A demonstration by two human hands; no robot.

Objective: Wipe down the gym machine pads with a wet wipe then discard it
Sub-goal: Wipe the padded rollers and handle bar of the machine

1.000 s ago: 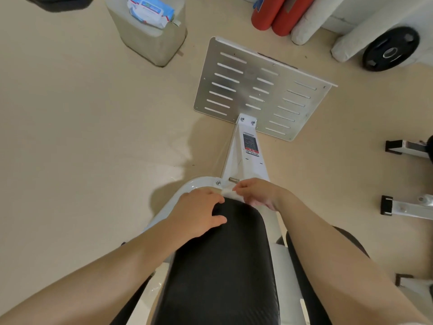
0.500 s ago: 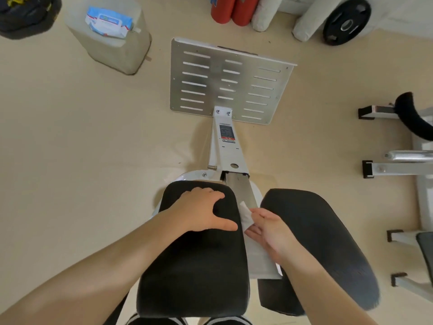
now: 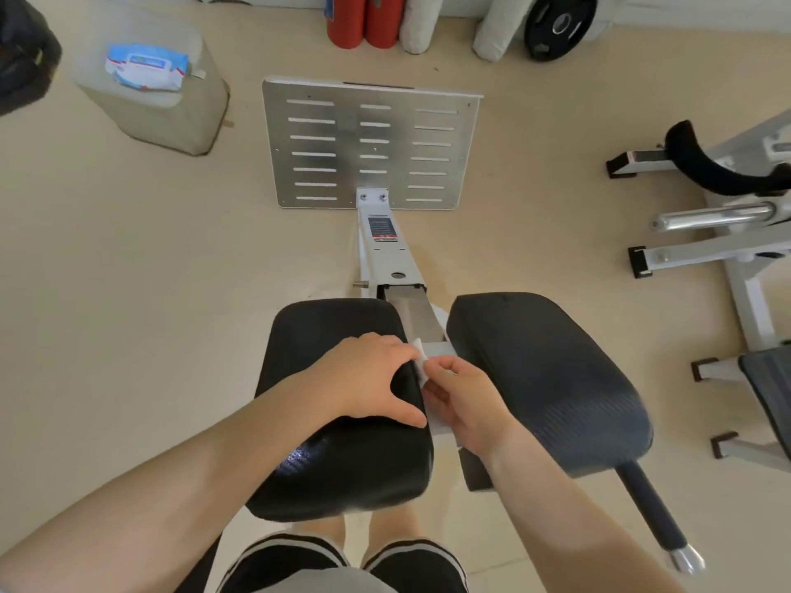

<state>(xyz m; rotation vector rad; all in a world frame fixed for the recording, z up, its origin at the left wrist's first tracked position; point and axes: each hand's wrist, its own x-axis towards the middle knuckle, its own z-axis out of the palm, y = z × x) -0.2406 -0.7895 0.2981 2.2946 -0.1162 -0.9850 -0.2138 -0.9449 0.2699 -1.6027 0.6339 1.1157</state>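
Observation:
Two black pads sit side by side on a white machine frame: the left pad (image 3: 334,455) and the right pad (image 3: 548,378). My left hand (image 3: 364,378) lies on top of the left pad, fingers curled over its right edge and thumb spread along the surface. My right hand (image 3: 462,400) is in the gap between the pads and pinches a white wet wipe (image 3: 421,361) against the left pad's right side. Most of the wipe is hidden by my fingers.
A slotted metal footplate (image 3: 368,147) lies ahead on the beige floor. A pack of wipes (image 3: 145,68) rests on a grey bin (image 3: 171,117) at far left. Red and white rolls (image 3: 376,23) and a weight plate (image 3: 556,23) stand at the back. Another white machine (image 3: 727,233) is right.
The view pulled back and both pads came into sight. My right hand slid the wipe from the left pad's far end down along its right side. My left hand stayed on the pad.

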